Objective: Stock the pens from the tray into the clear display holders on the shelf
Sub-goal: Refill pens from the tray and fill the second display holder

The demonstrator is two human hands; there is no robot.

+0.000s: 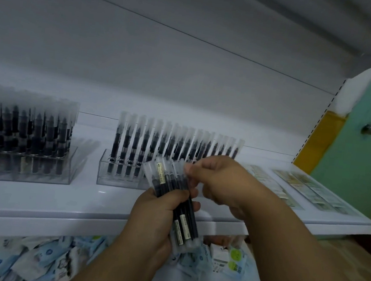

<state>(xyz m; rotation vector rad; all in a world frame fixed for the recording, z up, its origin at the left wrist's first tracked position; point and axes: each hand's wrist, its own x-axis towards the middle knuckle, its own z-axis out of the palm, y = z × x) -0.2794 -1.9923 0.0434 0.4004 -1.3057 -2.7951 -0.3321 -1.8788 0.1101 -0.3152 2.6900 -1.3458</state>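
- Shelf [57, 204]: white, crossing the middle of the frame; white back panel above it, green wall [369, 138] at the right edge.
- Left holder [22, 163], clear, at mid-left: packed with upright dark pens, clear caps up.
- Centre holder [116, 174], clear, at frame centre: a row of upright pens [138, 144] running rightward; its right part is hidden behind the hands.
- Flat packets [308, 189] lie in rows on the shelf at mid-right.
- Lower level, bottom left: a loose heap of light blue packets [27, 258].
- Left hand [155, 215], lower centre: fingers wrapped round a bundle [180, 199] of dark pens, held before the shelf edge.
- Right hand [219, 179], centre right: fingertips pinching a clear cap at the bundle's top.
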